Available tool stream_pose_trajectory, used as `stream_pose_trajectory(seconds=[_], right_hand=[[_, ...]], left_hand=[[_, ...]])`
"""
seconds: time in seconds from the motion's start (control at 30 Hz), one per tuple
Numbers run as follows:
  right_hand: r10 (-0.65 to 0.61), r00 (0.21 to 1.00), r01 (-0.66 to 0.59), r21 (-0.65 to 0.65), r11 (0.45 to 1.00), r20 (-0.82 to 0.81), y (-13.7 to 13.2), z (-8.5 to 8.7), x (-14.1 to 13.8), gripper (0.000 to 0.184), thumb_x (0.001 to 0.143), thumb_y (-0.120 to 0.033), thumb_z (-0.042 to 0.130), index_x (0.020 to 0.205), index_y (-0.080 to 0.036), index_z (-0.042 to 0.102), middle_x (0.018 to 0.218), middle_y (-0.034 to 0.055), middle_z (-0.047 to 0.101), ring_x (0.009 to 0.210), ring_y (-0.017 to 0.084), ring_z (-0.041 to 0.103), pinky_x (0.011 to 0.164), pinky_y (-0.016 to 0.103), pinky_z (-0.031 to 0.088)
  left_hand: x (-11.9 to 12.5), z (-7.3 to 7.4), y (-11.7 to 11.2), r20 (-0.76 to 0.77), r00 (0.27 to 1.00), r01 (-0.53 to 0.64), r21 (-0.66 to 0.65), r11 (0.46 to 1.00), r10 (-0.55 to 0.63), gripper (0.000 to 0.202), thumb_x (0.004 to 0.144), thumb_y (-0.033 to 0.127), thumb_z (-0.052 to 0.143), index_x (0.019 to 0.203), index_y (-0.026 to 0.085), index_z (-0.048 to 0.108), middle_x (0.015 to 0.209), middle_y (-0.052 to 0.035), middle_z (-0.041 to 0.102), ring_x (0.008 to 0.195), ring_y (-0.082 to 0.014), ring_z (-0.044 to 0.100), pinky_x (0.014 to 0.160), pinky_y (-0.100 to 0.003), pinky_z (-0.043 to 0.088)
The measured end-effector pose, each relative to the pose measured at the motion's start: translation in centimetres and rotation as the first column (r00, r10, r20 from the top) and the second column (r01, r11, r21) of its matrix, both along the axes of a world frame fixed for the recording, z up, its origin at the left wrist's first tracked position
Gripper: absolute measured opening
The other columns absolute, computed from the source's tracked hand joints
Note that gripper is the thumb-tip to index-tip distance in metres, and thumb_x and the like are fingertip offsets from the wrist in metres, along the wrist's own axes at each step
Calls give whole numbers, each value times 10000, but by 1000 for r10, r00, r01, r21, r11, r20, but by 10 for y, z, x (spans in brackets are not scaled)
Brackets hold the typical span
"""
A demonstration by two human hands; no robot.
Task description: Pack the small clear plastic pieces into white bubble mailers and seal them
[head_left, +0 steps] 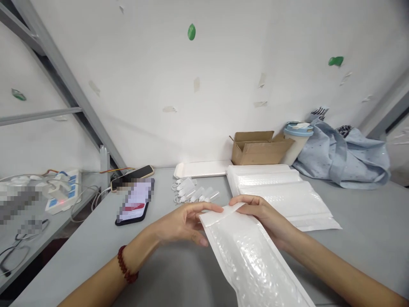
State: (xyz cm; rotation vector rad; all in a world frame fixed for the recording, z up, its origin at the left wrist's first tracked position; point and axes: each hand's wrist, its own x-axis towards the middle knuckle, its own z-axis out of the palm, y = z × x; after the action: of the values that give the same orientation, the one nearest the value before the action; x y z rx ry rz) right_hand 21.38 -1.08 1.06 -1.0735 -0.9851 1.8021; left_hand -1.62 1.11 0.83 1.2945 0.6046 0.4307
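Note:
A white bubble mailer (255, 260) slants from the middle of the view down to the bottom edge, its folded flap (220, 215) at the top. My right hand (258, 213) grips the flap's right side between thumb and fingers. At the flap's left corner, my left hand (182, 224) has its index finger on the edge, while the thumb stands apart; its other fingers are partly hidden. Just beyond my hands lie several small clear plastic pieces with white caps and loops (194, 192). More white bubble mailers (275, 187) are stacked behind my right hand.
A phone with a lit screen (136, 202) and a darker phone (137, 175) lie left. Farther left is a power strip (65, 194) with cables. Along the wall stand an open cardboard box (262, 151), a blue-lidded cup (295, 143) and a blue cloth bag (345, 157).

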Motion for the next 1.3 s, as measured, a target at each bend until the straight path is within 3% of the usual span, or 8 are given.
stream_pose_trajectory(seconds=[0.17, 0.3, 0.4, 0.5, 0.67, 0.9, 1.07, 1.3], right_hand=[[21, 998, -24, -62, 998, -54, -1, -11, -6, 160, 650, -165, 649, 804, -141, 681, 562, -12, 616, 478, 95, 527, 450, 196, 370], [32, 993, -35, -21, 999, -117, -5, -21, -13, 261, 664, -244, 603, 887, -129, 675, 643, 39, 666, 528, 160, 599, 532, 267, 446], [13, 989, -6, 47, 999, -148, -11, -26, -15, 293, 697, -331, 592, 923, -157, 661, 700, 52, 690, 579, 183, 628, 564, 275, 455], [21, 987, -13, 56, 998, -161, -13, -28, -15, 286, 767, -357, 484, 808, -132, 656, 715, 79, 688, 528, 150, 608, 530, 253, 447], [84, 988, -83, 15, 996, -133, -12, -25, -15, 318, 737, -232, 438, 992, -104, 577, 618, 85, 695, 418, 162, 600, 428, 259, 434], [149, 988, -147, 47, 988, -31, -17, -22, -20, 210, 656, -217, 491, 842, -142, 552, 548, 33, 670, 379, 144, 596, 369, 216, 414], [165, 986, -164, 101, 981, 1, -19, -20, -23, 179, 665, -260, 495, 808, -157, 526, 534, 12, 655, 359, 130, 580, 352, 203, 398], [183, 981, -192, 196, 962, 61, -20, -16, -23, 169, 697, -311, 508, 778, -165, 532, 551, -2, 642, 376, 129, 585, 368, 211, 395]], left_hand=[[16, -1, -8, -49, 960, -256, 244, 935, 276, 184, 732, 280, 677, 880, 174, 697, 895, -46, 672, 833, -177, 597, 762, -282, 471], [25, -2, -4, -63, 919, -332, 414, 848, 390, 201, 791, 347, 604, 826, 169, 690, 847, -33, 664, 844, -173, 571, 777, -274, 450], [32, 3, 2, -95, 877, -397, 411, 821, 471, 241, 792, 392, 587, 824, 171, 677, 841, -31, 644, 791, -158, 549, 681, -250, 457], [43, 16, 10, -84, 880, -406, 375, 833, 467, 276, 789, 424, 577, 815, 161, 657, 820, -31, 623, 695, -130, 520, 568, -226, 436], [80, 41, 45, -58, 919, -353, 314, 881, 389, 231, 787, 343, 598, 703, 128, 610, 697, -14, 567, 577, -90, 488, 494, -210, 401], [130, 22, 113, -252, 870, -325, 350, 878, 423, 247, 851, 215, 551, 647, 76, 558, 561, -11, 518, 466, -62, 469, 506, -224, 430], [106, 9, 131, -378, 799, -235, 519, 822, 467, 291, 876, 312, 525, 1085, 111, 551, 1041, -83, 593, 871, -170, 599, 744, -347, 517], [29, -2, 152, -547, 609, 91, 767, 635, 574, 308, 877, 311, 520, 1143, 155, 531, 1155, -84, 551, 982, -204, 567, 826, -407, 491]])
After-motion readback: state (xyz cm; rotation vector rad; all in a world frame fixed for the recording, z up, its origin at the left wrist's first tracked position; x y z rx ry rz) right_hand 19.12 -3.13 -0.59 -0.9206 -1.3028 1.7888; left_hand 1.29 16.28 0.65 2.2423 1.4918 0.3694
